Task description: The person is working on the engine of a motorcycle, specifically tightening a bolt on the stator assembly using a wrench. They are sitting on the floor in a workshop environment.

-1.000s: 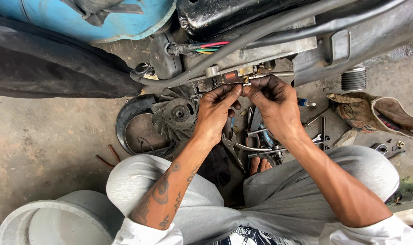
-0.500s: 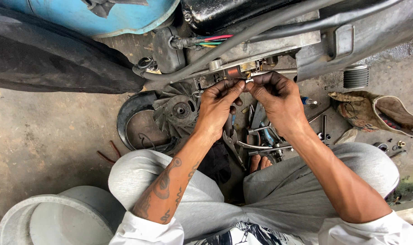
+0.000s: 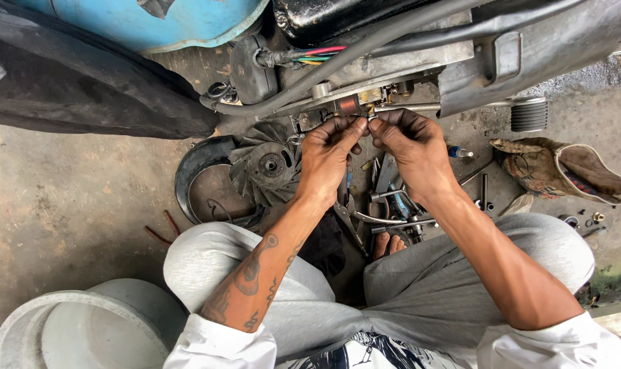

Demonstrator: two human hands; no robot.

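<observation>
At the lower left of the frame a white plastic bucket [image 3: 85,328] sits on the concrete floor [image 3: 64,198]; above it, along the upper left, runs a dark seat cover [image 3: 85,82]. Left of centre a grey cooling fan [image 3: 266,167] lies inside a black curved cover [image 3: 198,171] on the floor. The left hand [image 3: 327,154], at the centre of the frame, has its fingers curled in and its thumb and forefinger pressed together at the tips, pinching a small metal part [image 3: 369,117] just below the engine casing [image 3: 392,65]. Its tattooed forearm rises from the lower middle, crossing the grey-trousered knee, wrist bent slightly inward. The right hand [image 3: 409,147] meets it fingertip to fingertip, its own thumb and forefinger closed on the same small part, the other fingers folded under; whether the part is free or fixed to the engine cannot be told. The right forearm slants in from the lower right. Under both hands a scatter of hand tools [image 3: 385,205] lies on the floor, and at the right edge a worn cloth bag [image 3: 563,167] lies open.
</observation>
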